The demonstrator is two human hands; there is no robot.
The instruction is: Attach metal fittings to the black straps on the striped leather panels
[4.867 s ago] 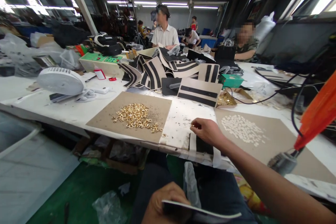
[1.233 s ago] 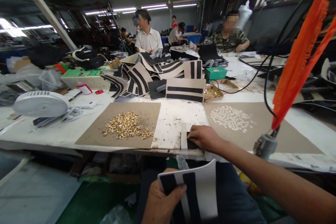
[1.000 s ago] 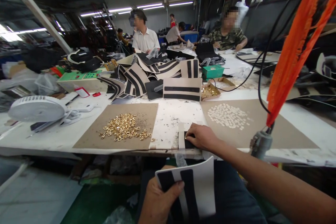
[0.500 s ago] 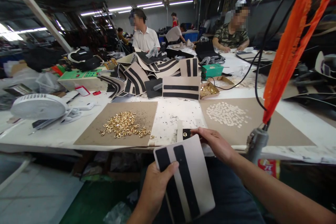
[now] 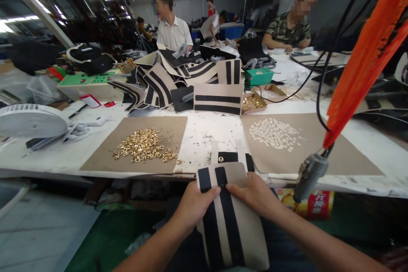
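Note:
A beige panel with black stripes (image 5: 247,216) is held over my lap, at the near edge of the table. My left hand (image 5: 194,204) grips its left side, thumb lying on a black stripe. My right hand (image 5: 255,193) grips the right side, thumb pressed on the front face; the fingers behind the panel are hidden. Just beyond the panel's top edge lies a black piece (image 5: 231,157) with a gold ring-like fitting (image 5: 221,159). Pale strips (image 5: 239,148) stand beside it.
Gold metal fittings (image 5: 140,144) are heaped on a left brown sheet (image 5: 102,159). Small whitish discs (image 5: 272,134) lie on the right sheet (image 5: 344,157). Striped panels (image 5: 218,93) are piled behind. A grey tool (image 5: 310,174) hangs by an orange strap (image 5: 360,59) at right. Two co-workers sit beyond.
My right hand has left the black piece on the table and now grips the panel's right side. The panel is more upright. The view has shifted slightly, and the hanging tool has tilted.

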